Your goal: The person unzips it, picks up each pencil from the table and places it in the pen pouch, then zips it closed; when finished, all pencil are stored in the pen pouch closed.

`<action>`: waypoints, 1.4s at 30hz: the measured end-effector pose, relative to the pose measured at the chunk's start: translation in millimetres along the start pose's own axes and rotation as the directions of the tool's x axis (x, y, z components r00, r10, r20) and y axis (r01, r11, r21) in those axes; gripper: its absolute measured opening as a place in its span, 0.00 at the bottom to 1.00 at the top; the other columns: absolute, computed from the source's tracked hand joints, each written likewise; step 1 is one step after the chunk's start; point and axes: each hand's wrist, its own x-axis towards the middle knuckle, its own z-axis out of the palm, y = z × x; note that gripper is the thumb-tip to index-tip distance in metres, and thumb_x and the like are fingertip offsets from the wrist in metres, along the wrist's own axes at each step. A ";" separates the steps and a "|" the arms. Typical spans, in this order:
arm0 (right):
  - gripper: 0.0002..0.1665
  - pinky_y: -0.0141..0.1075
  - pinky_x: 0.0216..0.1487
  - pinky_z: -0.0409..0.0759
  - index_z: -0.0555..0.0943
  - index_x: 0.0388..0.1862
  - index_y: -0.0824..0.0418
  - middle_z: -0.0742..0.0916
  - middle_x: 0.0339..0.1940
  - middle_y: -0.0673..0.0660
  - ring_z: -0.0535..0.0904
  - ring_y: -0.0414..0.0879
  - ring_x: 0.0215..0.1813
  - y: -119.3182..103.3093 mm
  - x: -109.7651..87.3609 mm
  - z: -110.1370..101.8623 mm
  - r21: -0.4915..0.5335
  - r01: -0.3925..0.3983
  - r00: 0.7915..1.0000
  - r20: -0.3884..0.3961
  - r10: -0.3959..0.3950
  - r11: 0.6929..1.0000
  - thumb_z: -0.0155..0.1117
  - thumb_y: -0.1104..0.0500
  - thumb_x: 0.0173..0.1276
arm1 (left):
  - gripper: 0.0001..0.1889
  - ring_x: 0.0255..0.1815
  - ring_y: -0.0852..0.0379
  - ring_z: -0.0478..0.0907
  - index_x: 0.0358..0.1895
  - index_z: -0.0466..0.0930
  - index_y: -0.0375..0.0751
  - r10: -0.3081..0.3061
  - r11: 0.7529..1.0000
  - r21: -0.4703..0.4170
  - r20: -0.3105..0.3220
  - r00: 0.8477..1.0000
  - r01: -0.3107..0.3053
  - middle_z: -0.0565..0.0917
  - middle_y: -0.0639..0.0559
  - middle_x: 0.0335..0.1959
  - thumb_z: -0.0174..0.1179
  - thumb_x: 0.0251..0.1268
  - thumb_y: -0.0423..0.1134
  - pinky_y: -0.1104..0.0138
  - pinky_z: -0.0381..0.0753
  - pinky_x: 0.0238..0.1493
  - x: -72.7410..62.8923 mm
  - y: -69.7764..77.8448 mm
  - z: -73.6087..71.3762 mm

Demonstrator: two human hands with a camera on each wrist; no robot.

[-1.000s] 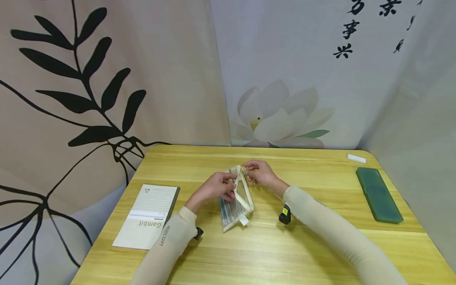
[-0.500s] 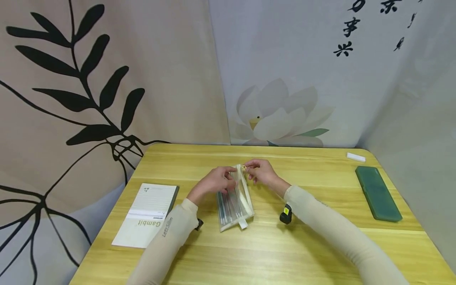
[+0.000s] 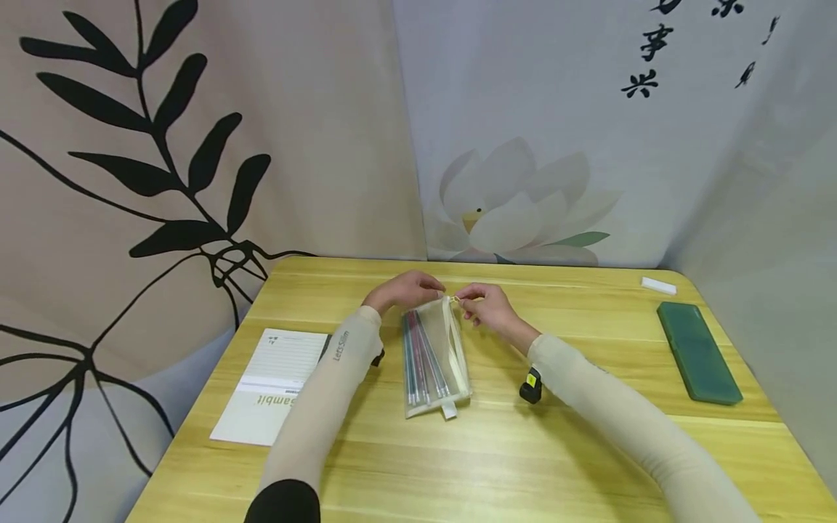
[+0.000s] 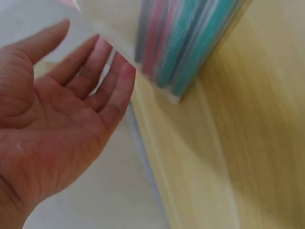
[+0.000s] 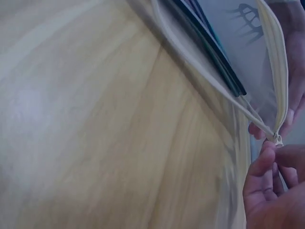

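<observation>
A see-through pencil pouch (image 3: 437, 330) with cream edging and several coloured pens (image 3: 418, 356) inside lies slanted at mid-table. My right hand (image 3: 487, 305) pinches the zipper pull (image 5: 278, 140) at the pouch's far corner between thumb and fingertips. Two cream edges of the pouch bow apart and meet at that pull in the right wrist view. My left hand (image 3: 407, 289) is at the same far end, on the other side. In the left wrist view its fingers (image 4: 107, 90) are loosely extended with their tips right at the pouch's edge, and the thumb stands apart.
A notebook (image 3: 271, 385) marked Gambit lies left, partly covered by my left sleeve. On the right are a dark green case (image 3: 698, 352) and a small white block (image 3: 658, 285). Curtains hang behind the wooden table (image 3: 556, 450).
My left hand has moved from the pouch's middle to its far end, uncovering the pens. My right hand has stayed at the zipper pull. The pouch's gaping opening has narrowed.
</observation>
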 end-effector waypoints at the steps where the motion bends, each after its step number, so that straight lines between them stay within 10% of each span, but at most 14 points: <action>1: 0.11 0.29 0.24 0.81 0.87 0.54 0.66 0.87 0.47 0.67 0.82 0.41 0.30 0.1 0.2 -0.6 -0.012 0.002 1.000 -0.002 -0.002 1.000 0.63 0.64 0.80 | 0.23 0.78 0.42 0.72 0.73 0.79 0.46 0.003 1.000 0.010 0.021 1.000 -0.003 0.77 0.45 0.76 0.53 0.83 0.50 0.47 0.73 0.80 4.5 -2.2 -0.8; 11: 0.08 0.34 0.25 0.83 0.86 0.51 0.64 0.89 0.45 0.66 0.85 0.49 0.31 -0.1 -0.3 -3.0 -0.211 0.084 0.996 0.007 -0.084 0.974 0.64 0.63 0.79 | 0.17 0.60 0.55 0.81 0.62 0.87 0.46 -0.033 0.993 -0.106 0.135 0.990 0.047 0.85 0.49 0.65 0.60 0.80 0.48 0.56 0.82 0.68 30.0 -13.9 0.8; 22: 0.05 0.37 0.41 0.86 0.88 0.43 0.59 0.91 0.42 0.54 0.85 0.44 0.39 -3.4 -6.2 -2.9 -0.590 0.262 0.958 0.064 -0.279 0.764 0.67 0.65 0.75 | 0.16 0.45 0.58 0.80 0.59 0.87 0.42 -0.053 0.991 -0.112 0.186 0.981 0.075 0.88 0.49 0.54 0.62 0.78 0.44 0.69 0.82 0.48 43.5 -14.8 0.0; 36: 0.05 0.33 0.37 0.80 0.89 0.40 0.55 0.90 0.38 0.48 0.78 0.38 0.32 -3.4 -43.4 -7.6 -0.582 0.360 0.933 0.235 -0.273 0.729 0.68 0.61 0.76 | 0.16 0.45 0.54 0.79 0.61 0.85 0.38 -0.078 0.970 -0.216 0.152 0.985 0.110 0.86 0.49 0.52 0.61 0.79 0.41 0.63 0.84 0.50 41.1 -39.7 -9.8; 42: 0.05 0.30 0.38 0.80 0.88 0.39 0.53 0.89 0.36 0.46 0.78 0.35 0.35 0.9 -73.4 -5.9 -0.584 0.472 0.881 0.326 -0.342 0.660 0.69 0.63 0.74 | 0.16 0.49 0.56 0.75 0.61 0.85 0.39 -0.082 0.973 -0.208 0.079 0.994 0.097 0.85 0.49 0.55 0.59 0.81 0.41 0.65 0.80 0.55 28.4 -40.1 -21.7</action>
